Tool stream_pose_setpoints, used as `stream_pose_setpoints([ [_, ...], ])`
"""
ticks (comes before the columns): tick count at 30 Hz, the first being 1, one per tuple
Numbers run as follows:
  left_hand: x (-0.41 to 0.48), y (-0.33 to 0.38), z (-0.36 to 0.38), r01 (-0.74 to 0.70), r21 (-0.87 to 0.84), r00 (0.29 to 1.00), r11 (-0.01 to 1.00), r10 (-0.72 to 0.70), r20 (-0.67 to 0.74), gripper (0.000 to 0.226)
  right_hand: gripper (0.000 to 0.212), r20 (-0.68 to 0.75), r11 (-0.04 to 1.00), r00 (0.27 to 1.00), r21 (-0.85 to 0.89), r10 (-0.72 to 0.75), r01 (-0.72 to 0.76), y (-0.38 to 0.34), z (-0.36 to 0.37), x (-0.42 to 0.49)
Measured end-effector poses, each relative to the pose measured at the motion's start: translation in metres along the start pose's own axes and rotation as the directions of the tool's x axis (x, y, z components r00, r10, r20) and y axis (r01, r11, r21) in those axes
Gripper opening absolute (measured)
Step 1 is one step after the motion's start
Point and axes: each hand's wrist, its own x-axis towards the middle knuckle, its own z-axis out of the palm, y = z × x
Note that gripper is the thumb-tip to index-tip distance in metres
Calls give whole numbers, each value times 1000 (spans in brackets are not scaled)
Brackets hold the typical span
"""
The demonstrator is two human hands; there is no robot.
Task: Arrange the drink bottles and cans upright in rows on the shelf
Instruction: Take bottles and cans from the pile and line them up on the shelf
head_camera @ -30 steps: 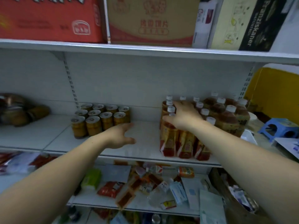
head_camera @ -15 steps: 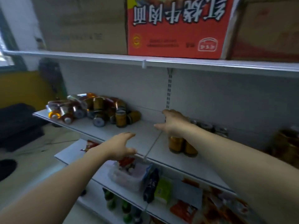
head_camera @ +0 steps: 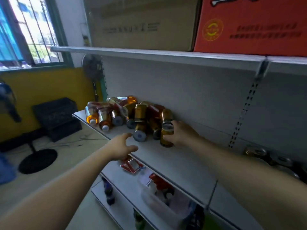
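right grip (head_camera: 181,134) is closed round one gold can (head_camera: 166,136), fingers and thumb curled on it; the can stands upright on the shelf (head_camera: 176,161), at the right edge of the pile (head_camera: 123,112). pile: cans and bottles on their sides, heaped against the back panel at the shelf's left end. left grip (head_camera: 122,146) holds nothing, fingers spread wide, over the shelf's front edge, just beside a lying can (head_camera: 139,136). more cans (head_camera: 255,151) at far right, blurred. cardboard box (head_camera: 141,22) and orange box (head_camera: 249,25) sit on the shelf above
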Motion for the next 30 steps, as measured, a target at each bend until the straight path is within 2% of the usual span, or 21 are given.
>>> stream_pose_setpoints([
  [4,62,-1,-13,1,-37,999,999,-3,-42,65,104,-14,992,993,47,114,-113,1,22,53],
  [8,118,1,-22,-91,-18,993,996,89,-71,56,111,-30,976,981,115,192,-187,5,53,79],
  [10,144,0,-26,-126,54,987,991,131,-94,63,108,-69,969,976,155,205,-192,6,69,79],
  [14,209,-8,-30,-196,190,970,962,219,-109,92,101,-145,949,951,205,272,-240,4,88,84],
  [17,244,-17,-21,-177,235,973,956,206,-103,102,96,-153,946,941,170,302,-276,5,92,83],
  [20,261,-31,-9,-204,251,960,946,243,-139,97,93,-134,933,927,147,349,-330,2,91,79],
  [25,261,-47,-2,-455,243,827,857,508,-242,81,86,-151,899,888,139,434,-416,-13,89,72],
  [28,253,-49,-5,-549,165,786,819,573,-231,79,77,-175,877,862,168,476,-450,-21,91,63],
  [30,245,-47,-10,-571,5,799,821,557,-225,80,74,-207,863,840,190,501,-468,-25,93,56],
])
